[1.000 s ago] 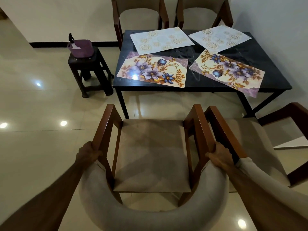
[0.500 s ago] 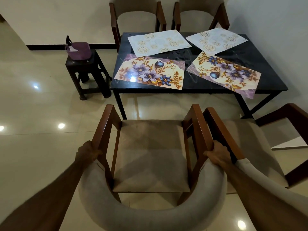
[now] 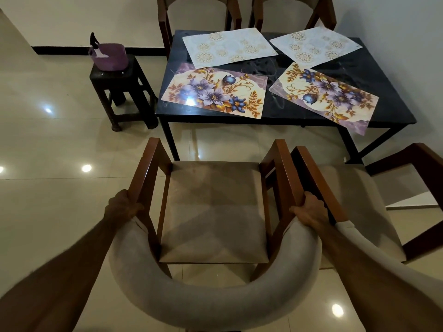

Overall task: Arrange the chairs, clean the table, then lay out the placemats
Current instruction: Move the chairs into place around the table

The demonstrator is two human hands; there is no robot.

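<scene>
- Head view looks down on a chair [image 3: 213,212] with a curved grey padded backrest, brown wooden arms and a beige seat; it stands on the glossy tiled floor [image 3: 48,152], facing the table and short of its near edge.
- Left hand [image 3: 123,207] grips the chair where the left wooden arm meets the backrest, fingers curled round the wood.
- Right hand [image 3: 309,209] grips the same spot on the right arm, fingers wrapped over the wood; the two hands are apart, one on each side of the seat.
- Just beside it on the right stands a second chair [image 3: 354,195] of the same kind, its left arm almost touching the held chair's right arm.
- Black table [image 3: 383,75] carries four placemats. A floral placemat [image 3: 215,93] lies at the near left corner, roughly square to the near edge.
- Another floral mat [image 3: 326,94] lies at the near right, skewed, with one corner hanging over the near edge.
- Pale patterned placemat [image 3: 229,47] sits at the far left, slightly tilted, its near edge overlapping the floral one.
- Second pale mat [image 3: 316,46] sits at the far right, also tilted.
- Dark wooden stool [image 3: 124,97] stands just left of the table and bears a purple basket [image 3: 110,56].
- Two far chairs [image 3: 199,10] stand at the table's far edge, against the wall.
</scene>
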